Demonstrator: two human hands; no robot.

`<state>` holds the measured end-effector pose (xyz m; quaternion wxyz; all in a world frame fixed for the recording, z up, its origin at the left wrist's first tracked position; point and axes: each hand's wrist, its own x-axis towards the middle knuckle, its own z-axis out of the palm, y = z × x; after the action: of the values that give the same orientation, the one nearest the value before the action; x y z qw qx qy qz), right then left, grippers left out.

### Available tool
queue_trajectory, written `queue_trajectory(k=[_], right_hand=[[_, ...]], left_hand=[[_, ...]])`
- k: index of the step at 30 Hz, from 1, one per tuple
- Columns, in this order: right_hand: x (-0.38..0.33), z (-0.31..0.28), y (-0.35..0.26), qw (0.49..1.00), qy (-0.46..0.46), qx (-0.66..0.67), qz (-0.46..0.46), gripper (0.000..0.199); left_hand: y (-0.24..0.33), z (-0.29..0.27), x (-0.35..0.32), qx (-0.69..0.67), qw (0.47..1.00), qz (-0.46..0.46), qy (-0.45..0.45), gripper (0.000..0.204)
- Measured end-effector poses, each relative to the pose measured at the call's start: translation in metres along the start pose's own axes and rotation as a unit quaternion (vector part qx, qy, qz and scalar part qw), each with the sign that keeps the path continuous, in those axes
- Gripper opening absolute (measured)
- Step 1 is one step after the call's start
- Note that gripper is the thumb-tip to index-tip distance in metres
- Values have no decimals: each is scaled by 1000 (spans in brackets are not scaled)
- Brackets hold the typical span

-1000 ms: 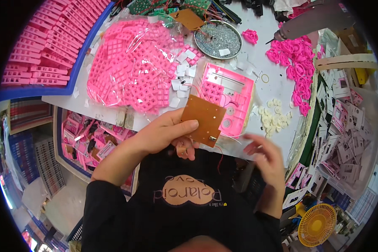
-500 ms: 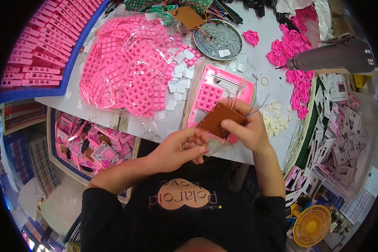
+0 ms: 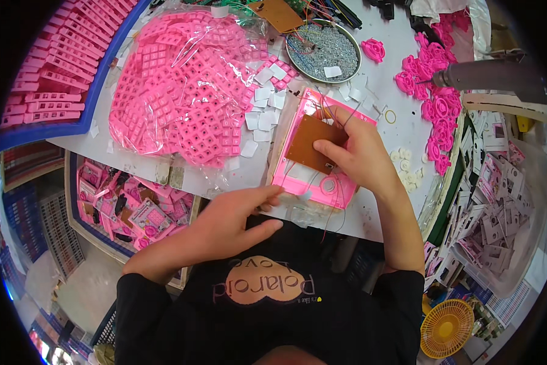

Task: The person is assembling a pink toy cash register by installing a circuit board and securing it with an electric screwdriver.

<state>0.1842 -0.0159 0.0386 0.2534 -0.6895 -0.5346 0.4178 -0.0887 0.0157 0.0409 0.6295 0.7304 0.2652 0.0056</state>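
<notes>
A brown circuit board (image 3: 307, 146) with thin wires is held by its right part between the thumb and fingers of my right hand (image 3: 361, 149). It lies over the middle of a pink plastic casing (image 3: 297, 185), hiding much of the casing's inside. Whether the board rests in the casing or hovers just above, I cannot tell. My left hand (image 3: 240, 213) is open, thumb apart from the fingers, its fingertips at the casing's near left corner. Loose wires trail over the casing's near edge.
Left of the casing lies a clear bag of pink keypads (image 3: 182, 91). A round dish of screws (image 3: 325, 52) stands behind it, with white paper slips (image 3: 264, 121) nearby. An electric screwdriver (image 3: 492, 79) juts in from the right, near pink rings (image 3: 431, 109) and small white parts (image 3: 407, 164).
My right hand has carried the circuit board forward and left, turning it flatter over the casing. My left hand has drawn back leftward, its fingers opening.
</notes>
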Motion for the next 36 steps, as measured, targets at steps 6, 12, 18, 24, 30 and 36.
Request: queue_trajectory(k=[6,12,18,24,30,36], right_hand=[[8,-1,-1,990,11,-136,-48,54],[-1,6,-19,930,191,-302,-84,62],[-30,32,11,901,173,-292,-271,42],[-39,29,-7,892,137,-363,-233,39],[-32,-41,-8,872,394,-122,-265,22],[15,-124,-19,774,384,329,-381,41]], left_hand=[[17,-20,12,274,954,17,124,49],[14,-4,55,457,858,223,77,67],[13,-2,60,473,855,208,49,72],[24,-7,63,481,856,190,10,72],[54,-46,91,430,884,105,-153,40],[64,-90,238,578,791,174,102,15]])
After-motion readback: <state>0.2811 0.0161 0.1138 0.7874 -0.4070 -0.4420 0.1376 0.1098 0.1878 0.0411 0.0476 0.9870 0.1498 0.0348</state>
